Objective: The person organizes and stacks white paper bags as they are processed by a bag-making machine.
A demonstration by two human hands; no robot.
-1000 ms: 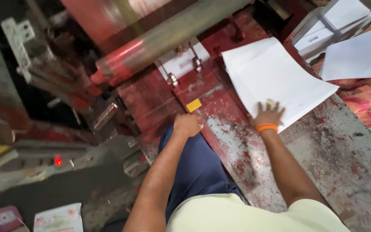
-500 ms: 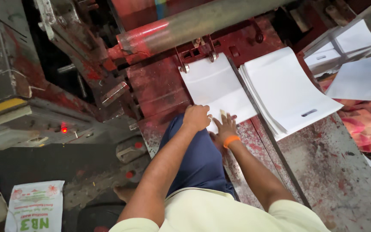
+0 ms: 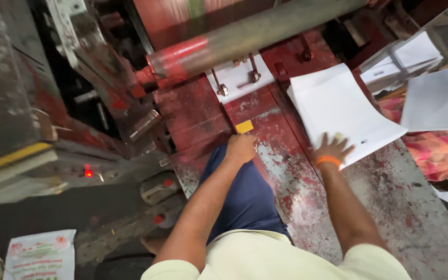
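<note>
My right hand (image 3: 332,148), with an orange band at the wrist, lies flat with fingers spread on the near edge of a stack of white paper sheets (image 3: 340,106) on the red-stained press table (image 3: 286,171). My left hand (image 3: 241,148) rests closed on the table edge, just below a small yellow tab (image 3: 244,126). One white sheet (image 3: 237,78) lies under the metal grippers beneath the long grey and red roller (image 3: 245,39).
Press machinery (image 3: 79,78) with a red indicator light (image 3: 88,173) stands at left. More white sheets (image 3: 436,98) and a paper tray (image 3: 410,57) lie at right, over patterned pink cloth (image 3: 436,153). A printed sack (image 3: 40,255) sits on the floor at lower left.
Half a second ago both hands were together at the sheet in front of the roller. Now my right hand has gone right onto the paper stack, and the left stays at the table edge.
</note>
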